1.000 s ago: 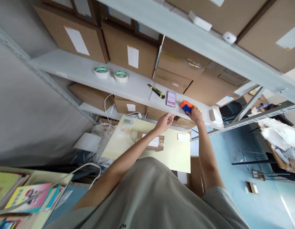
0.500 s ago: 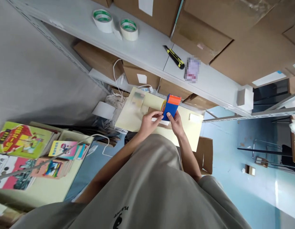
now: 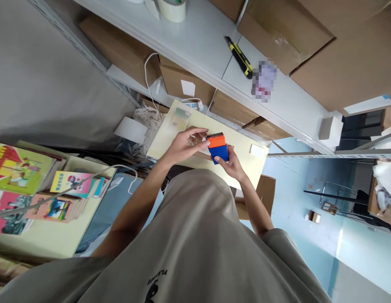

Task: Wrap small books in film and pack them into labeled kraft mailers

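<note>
A small blue box [image 3: 219, 154] with an orange band and a dark strip along its upper end is held over the pale yellow table. My right hand [image 3: 232, 165] grips its lower right part, thumb across the blue face and fingers behind. At its upper left is my left hand [image 3: 186, 145], fingers stretched out and apart. The left thumb tip meets the orange edge, while the other fingertips reach towards the top corner. A brown piece [image 3: 200, 158] on the table is partly hidden below the box.
Over the pale yellow table [image 3: 242, 162] runs a grey shelf [image 3: 202, 54] with tape rolls [image 3: 173, 9], a utility knife [image 3: 239, 58] and cardboard boxes [image 3: 284, 38]. Books [image 3: 53, 208] lie on a side table at left. An open carton [image 3: 265, 195] stands on the floor.
The box has tipped so that its orange end faces me more, and it sits slightly further left. My left hand has moved from its lower left edge up to the orange end, fingers spreading.
</note>
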